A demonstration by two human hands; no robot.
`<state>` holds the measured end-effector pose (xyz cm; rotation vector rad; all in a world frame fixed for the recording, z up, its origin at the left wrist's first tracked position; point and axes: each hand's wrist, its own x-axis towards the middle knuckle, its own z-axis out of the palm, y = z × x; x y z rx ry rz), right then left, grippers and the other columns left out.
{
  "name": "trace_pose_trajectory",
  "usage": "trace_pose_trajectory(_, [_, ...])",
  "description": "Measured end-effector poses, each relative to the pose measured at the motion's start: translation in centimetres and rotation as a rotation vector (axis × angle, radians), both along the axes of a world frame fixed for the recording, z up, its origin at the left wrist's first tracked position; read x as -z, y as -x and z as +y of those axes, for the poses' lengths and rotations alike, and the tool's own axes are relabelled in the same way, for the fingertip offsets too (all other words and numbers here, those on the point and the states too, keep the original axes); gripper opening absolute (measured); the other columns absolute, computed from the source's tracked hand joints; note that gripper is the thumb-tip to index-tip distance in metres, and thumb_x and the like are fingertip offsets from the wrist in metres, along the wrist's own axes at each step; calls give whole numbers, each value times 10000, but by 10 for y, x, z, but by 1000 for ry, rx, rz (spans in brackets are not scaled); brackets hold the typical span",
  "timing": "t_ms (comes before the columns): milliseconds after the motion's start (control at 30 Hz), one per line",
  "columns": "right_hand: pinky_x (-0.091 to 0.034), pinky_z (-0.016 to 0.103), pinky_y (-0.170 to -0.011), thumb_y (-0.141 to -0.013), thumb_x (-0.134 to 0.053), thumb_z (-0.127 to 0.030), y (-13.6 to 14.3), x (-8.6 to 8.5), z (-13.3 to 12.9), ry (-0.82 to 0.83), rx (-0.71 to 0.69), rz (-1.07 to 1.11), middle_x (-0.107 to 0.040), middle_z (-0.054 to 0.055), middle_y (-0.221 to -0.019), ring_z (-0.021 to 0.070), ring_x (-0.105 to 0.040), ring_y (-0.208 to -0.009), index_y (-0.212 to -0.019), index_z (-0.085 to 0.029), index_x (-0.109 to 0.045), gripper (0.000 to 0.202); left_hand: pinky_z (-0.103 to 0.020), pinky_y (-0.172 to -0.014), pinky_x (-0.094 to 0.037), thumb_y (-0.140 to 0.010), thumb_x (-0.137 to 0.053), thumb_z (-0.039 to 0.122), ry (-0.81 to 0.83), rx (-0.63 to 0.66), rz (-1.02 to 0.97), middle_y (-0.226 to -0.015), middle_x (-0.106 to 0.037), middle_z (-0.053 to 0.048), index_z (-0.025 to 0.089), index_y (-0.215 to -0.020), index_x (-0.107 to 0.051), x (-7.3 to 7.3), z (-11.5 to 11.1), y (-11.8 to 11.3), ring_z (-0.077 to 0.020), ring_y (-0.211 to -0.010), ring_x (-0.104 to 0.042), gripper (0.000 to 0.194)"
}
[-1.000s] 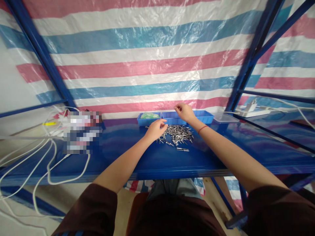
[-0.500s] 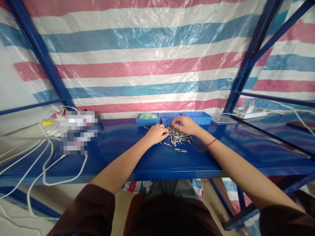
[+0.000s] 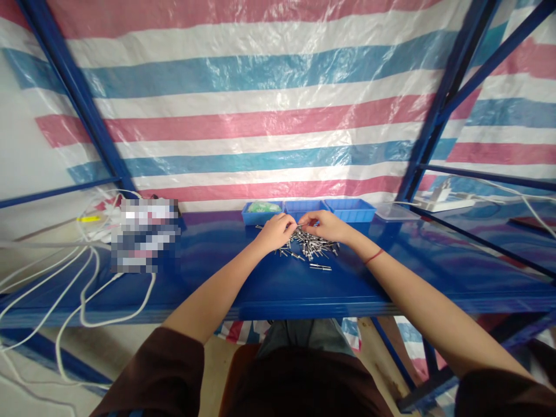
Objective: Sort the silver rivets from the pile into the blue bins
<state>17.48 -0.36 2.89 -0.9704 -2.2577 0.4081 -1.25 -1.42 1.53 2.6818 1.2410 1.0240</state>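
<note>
The fingers (image 3: 290, 223) of our left hand (image 3: 274, 233) are curled narrow, and those of our right hand (image 3: 325, 225) bend in to meet them, fingertips close together. A thin metal piece (image 3: 299, 225) shows between the two sets of fingertips, but we cannot tell which hand grips it. Both hands are over the loose pile of metal pins (image 3: 315, 244), which lies on the blue bench (image 3: 208, 249) between its front and back edges. We see a pair of pins (image 3: 320, 267) lying apart from the pile, nearer the front edge.

Along the back edge we have three blue bins in a row: the left bin (image 3: 256, 220) with something pale green inside, the middle bin (image 3: 306, 205) and the right bin (image 3: 354, 216). A clear plastic lid (image 3: 397, 211) lies just beside the right bin. Towards the bench's left edge, we see blurred-out items (image 3: 145, 234) and white cables that hang over the front edge.
</note>
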Motion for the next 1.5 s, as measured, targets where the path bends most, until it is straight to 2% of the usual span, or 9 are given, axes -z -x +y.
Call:
trace_pose_trajectory(167, [-458,279,-612,-732,-599,-385,12,3,-2,91,-4,282,-653,39,-705,124,-561,-620,-808,-133,-648,268,-275,-767,-441,-868,-424,261,160,52,-286,-817,-606,-17,165,-847,-560,4,9,-3,-143,-785,-554,168])
trace_pose_trajectory(367, [-437,251,-533,-739,-584,-419,16,-2,-7,178,-12,441,-633,32,-664,113,-543,-569,-811,-142,-628,289,-250,-728,-456,-873,-423,319,360,151,-447,-807,-626,-15,155,-868,-557,5,8,-8,-124,-748,-580,212])
trace_pose_trajectory(567, [-440,276,-601,-756,-581,-382,18,-3,-13,-96,119,324,-632,43,-678,132,-550,-615,-751,-139,-634,250,-264,-716,-464,-853,-486,297,370,197,-448,-842,-648,-34,146,-902,-581,9,7,-12,-140,-764,-591,184])
trace_pose_trajectory(733, [-434,267,-619,-812,-523,-304,17,-10,-24,-331,55,156,-649,53,-763,132,-549,-648,-836,-145,-665,215,-257,-725,-463,-810,-555,292,267,156,-526,-842,-636,-34,145,-875,-578,11,13,-9,-131,-766,-588,162])
trace_pose_trajectory(867, [-434,256,-632,-821,-507,-267,12,-10,-21,-399,59,94,-665,51,-801,130,-559,-656,-858,-156,-674,204,-252,-711,-468,-778,-589,290,201,100,-570,-775,-618,-11,155,-819,-575,8,13,-7,-121,-724,-582,141])
trace_pose_trajectory(1000, [-424,251,-635,-848,-476,-288,6,-8,-13,-401,119,20,-682,58,-825,140,-579,-663,-846,-160,-683,244,-265,-724,-477,-780,-584,299,184,35,-531,-792,-632,-17,164,-842,-594,7,10,-6,-128,-729,-589,149])
trace_pose_trajectory(1133, [-394,260,-614,-860,-452,-314,2,-10,4,-388,359,-26,-686,72,-758,168,-594,-651,-816,-150,-687,290,-287,-732,-481,-799,-558,307,121,-35,-388,-806,-637,-24,170,-952,-605,9,10,-2,-135,-706,-586,210])
trace_pose_trajectory(1300, [-374,262,-619,-886,-403,-324,3,-12,37,-327,595,-147,-700,112,-813,202,-624,-726,-811,-144,-685,343,-293,-782,-469,-809,-514,236,16,-51,-167,-812,-628,-37,168,-915,-644,10,12,4,-157,-770,-591,180])
trace_pose_trajectory(1500, [-386,266,-641,-885,-394,-451,14,-13,45,-273,624,-327,-699,159,-834,219,-630,-773,-833,-126,-694,445,-296,-830,-453,-762,-497,142,21,21,11,-863,-644,-25,208,-902,-674,12,10,4,-163,-842,-586,235])
